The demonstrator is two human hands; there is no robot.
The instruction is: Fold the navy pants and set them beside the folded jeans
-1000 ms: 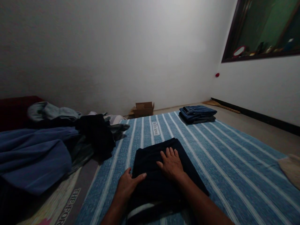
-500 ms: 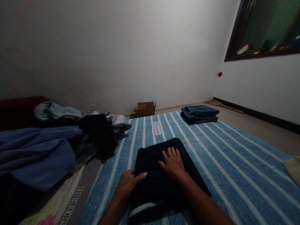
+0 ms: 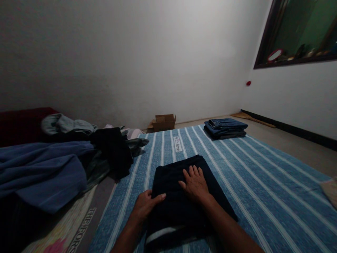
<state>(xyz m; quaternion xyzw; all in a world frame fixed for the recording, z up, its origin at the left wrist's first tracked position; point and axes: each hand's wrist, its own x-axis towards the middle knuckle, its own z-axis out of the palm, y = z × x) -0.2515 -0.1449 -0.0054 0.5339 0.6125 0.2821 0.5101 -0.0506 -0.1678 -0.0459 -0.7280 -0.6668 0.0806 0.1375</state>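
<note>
A folded dark navy garment (image 3: 175,196) lies flat on the striped blue bed sheet (image 3: 265,196), directly in front of me. Near its lower edge a white strip shows. My right hand (image 3: 195,183) rests palm down on top of it, fingers stretched out, holding nothing. At the garment's left edge is my left hand (image 3: 146,207), with the thumb lying over the top. The other fingers of that hand curl round the side and are mostly hidden, so the edge sits between thumb and fingers.
Folded jeans (image 3: 225,127) are stacked at the sheet's far right corner. Loose clothes, with a blue garment (image 3: 50,172) and a black one (image 3: 113,151), pile up on the left. A cardboard box (image 3: 163,123) stands by the wall. Pale cloth (image 3: 330,189) lies at the right edge.
Both hands and the navy garment keep their places on the sheet. Only the camera view has shifted very slightly.
</note>
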